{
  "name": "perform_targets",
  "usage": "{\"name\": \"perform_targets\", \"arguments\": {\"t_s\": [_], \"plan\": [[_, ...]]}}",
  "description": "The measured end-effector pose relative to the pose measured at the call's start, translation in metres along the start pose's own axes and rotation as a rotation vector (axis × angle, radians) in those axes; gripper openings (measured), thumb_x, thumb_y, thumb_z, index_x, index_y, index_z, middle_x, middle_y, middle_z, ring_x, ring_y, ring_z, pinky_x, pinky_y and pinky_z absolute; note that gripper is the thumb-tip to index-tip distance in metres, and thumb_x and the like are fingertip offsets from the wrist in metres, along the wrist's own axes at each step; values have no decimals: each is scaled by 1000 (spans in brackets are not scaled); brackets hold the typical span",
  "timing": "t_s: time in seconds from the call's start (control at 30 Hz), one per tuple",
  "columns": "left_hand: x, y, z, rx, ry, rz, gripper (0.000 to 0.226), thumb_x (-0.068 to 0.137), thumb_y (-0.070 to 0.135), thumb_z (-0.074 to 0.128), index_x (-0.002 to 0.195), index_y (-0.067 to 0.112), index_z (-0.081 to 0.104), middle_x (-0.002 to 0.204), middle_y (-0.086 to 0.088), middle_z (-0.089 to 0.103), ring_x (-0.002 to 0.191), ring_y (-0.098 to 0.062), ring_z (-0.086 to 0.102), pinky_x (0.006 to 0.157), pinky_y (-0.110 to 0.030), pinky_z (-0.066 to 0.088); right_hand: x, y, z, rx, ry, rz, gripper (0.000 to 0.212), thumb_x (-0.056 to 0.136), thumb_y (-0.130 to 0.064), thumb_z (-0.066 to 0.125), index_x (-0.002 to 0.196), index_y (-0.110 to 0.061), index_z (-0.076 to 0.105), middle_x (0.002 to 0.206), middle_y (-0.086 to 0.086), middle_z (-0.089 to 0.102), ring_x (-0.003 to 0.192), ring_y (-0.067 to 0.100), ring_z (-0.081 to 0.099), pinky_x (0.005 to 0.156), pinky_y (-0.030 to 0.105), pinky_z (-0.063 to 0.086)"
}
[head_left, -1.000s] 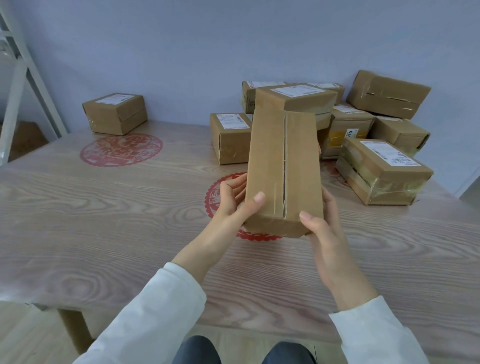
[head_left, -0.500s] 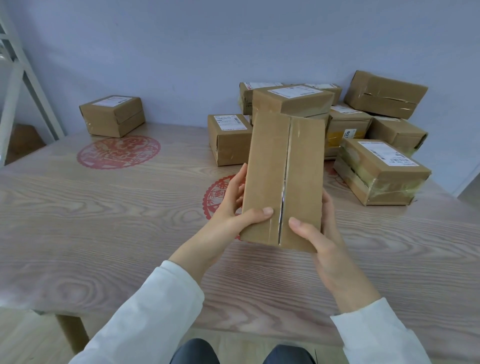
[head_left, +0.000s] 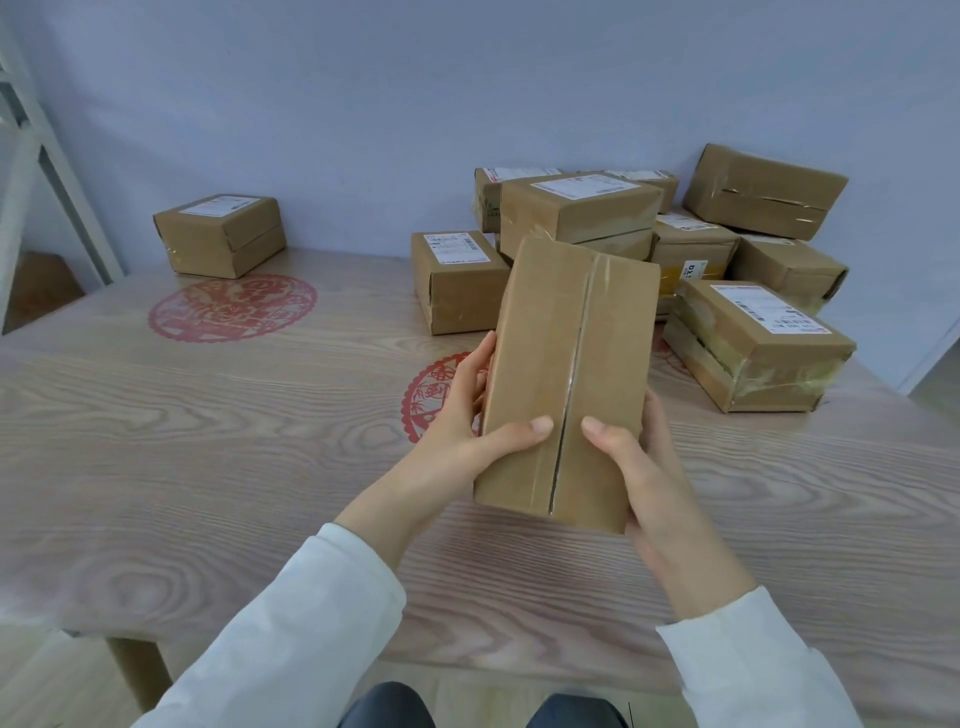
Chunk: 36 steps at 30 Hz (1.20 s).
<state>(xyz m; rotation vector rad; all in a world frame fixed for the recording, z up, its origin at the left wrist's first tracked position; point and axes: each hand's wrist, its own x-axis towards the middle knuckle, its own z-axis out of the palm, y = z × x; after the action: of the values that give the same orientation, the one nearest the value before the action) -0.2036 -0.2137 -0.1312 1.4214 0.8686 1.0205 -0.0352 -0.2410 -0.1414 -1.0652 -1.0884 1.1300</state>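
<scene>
I hold a long brown cardboard box (head_left: 566, 374) above the wooden table (head_left: 208, 467), its taped seam facing me and its far end tilted away. My left hand (head_left: 467, 415) grips its left side, thumb lying across the top face near the seam. My right hand (head_left: 644, 467) grips the right side and lower corner, thumb on the top face. The box's underside is hidden.
A pile of several taped, labelled cardboard boxes (head_left: 753, 332) fills the table's far right. One box (head_left: 457, 280) stands just behind the held one, another (head_left: 221, 234) sits alone at the far left. Red round paper-cut patterns (head_left: 234, 306) mark the tabletop. A white frame (head_left: 47, 171) stands at the left.
The box has come down and toward me, tipping flatter with a slight clockwise lean. Both thumbs have slid closer to the central seam.
</scene>
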Motion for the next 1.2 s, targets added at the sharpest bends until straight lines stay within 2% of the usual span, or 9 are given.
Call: {"name": "perform_targets", "arguments": {"t_s": [0.2, 0.3, 0.4, 0.5, 0.57, 0.7, 0.8, 0.97, 1.2], "plan": [[3, 1, -2, -25, 67, -1, 105, 53, 46, 76, 144, 38, 26, 137, 8, 50, 121, -7, 54, 101, -33, 47, -3, -4, 5, -45, -31, -15, 79, 68, -35, 82, 135, -32, 40, 125, -6, 60, 111, 10, 60, 89, 30, 50], [2, 0, 0, 2, 76, 19, 108, 51, 46, 77, 144, 40, 24, 137, 10, 47, 123, -5, 50, 99, -29, 48, -2, -7, 6, -21, 13, 10, 75, 62, -43, 71, 132, -30, 45, 120, -7, 63, 104, 7, 64, 86, 29, 51], [1, 3, 0, 37, 49, 12, 111, 51, 54, 76, 145, 45, 18, 136, 17, 45, 121, 3, 49, 92, -21, 50, -1, -7, 6, -25, 66, 13, 54, 79, -31, 67, 129, -28, 47, 116, -7, 64, 99, 5, 65, 82, 26, 52], [5, 6, -2, 34, 75, -8, 111, 52, 58, 75, 146, 44, 18, 138, 14, 47, 121, -2, 52, 98, -30, 49, -3, -5, 8, -58, 48, -15, 38, 85, -18, 64, 117, -33, 48, 111, -10, 63, 90, -3, 65, 70, 16, 52], [5, 6, -3, 25, 109, -9, 109, 51, 55, 76, 146, 40, 24, 136, 12, 50, 120, -4, 54, 99, -32, 48, -4, -7, 10, -68, 25, -24, 46, 77, -27, 68, 116, -36, 46, 114, -11, 62, 94, -4, 63, 72, 16, 52], [2, 4, -3, -3, 81, 0, 102, 53, 50, 77, 142, 36, 31, 133, 8, 53, 118, -7, 56, 96, -31, 51, -4, -13, 7, -84, -41, -47, 85, 66, -42, 76, 138, -31, 31, 130, -9, 54, 117, 7, 55, 97, 32, 48], [2, 8, -4, 11, 37, 0, 101, 53, 51, 78, 142, 38, 30, 135, 9, 52, 120, -5, 54, 97, -30, 50, -1, -16, 4, -102, -46, -61, 99, 53, -50, 74, 139, -30, 30, 130, -8, 55, 117, 10, 56, 97, 33, 48], [6, 13, 0, -14, 79, 26, 106, 54, 52, 77, 146, 40, 26, 138, 10, 50, 126, -8, 50, 104, -38, 45, 0, -14, 5, -53, -14, -50, 80, 62, -33, 70, 135, -24, 38, 122, -3, 61, 107, 9, 62, 84, 25, 53], [6, 15, 2, 10, 90, 41, 106, 49, 48, 78, 142, 39, 29, 133, 9, 52, 120, -8, 54, 98, -38, 50, -1, -20, 3, -44, -54, -50, 81, 64, -40, 72, 137, -32, 38, 123, -10, 61, 106, 3, 62, 84, 24, 52]]}}
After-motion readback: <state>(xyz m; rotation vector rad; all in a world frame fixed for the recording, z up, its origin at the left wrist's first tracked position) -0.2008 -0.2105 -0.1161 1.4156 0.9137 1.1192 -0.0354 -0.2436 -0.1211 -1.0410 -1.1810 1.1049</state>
